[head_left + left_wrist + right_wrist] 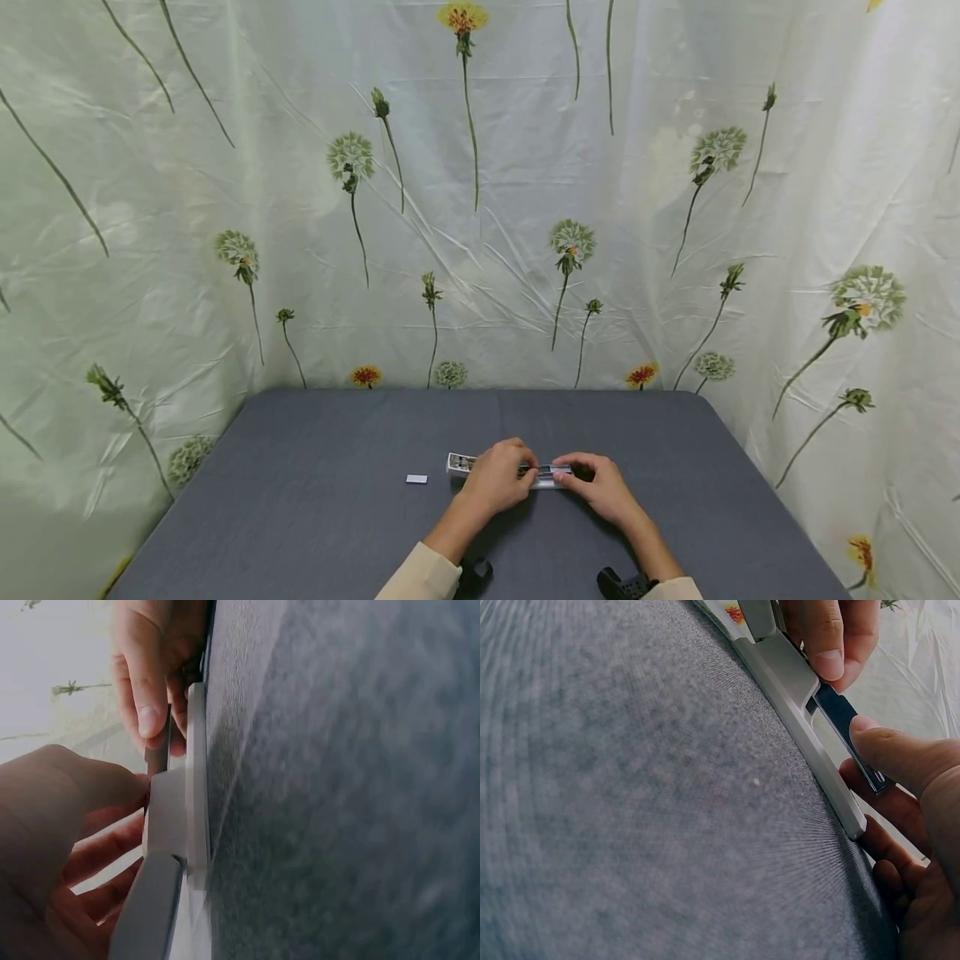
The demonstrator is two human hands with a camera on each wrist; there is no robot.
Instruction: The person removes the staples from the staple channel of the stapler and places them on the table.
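Note:
A light grey stapler [457,463] lies lengthwise on the table, its top swung back toward the left and its metal staple channel [838,714] exposed. My left hand [501,473] is over its middle, thumb and fingertips pinching at the channel; the palm hides part of the body. From the other side, my right hand [600,487] holds the channel's free end, thumb [885,746] on top and a finger beneath. More right-hand fingers curl by the tip of the stapler's base [810,761]. Inside the channel, the contents are hard to make out.
A small whitish strip [416,479], like a block of staples, lies left of the stapler on the dark grey tabletop [315,517]. Behind the table hangs a pale curtain [510,275] printed with dandelions. Black wrist straps [626,583] sit near both sleeves.

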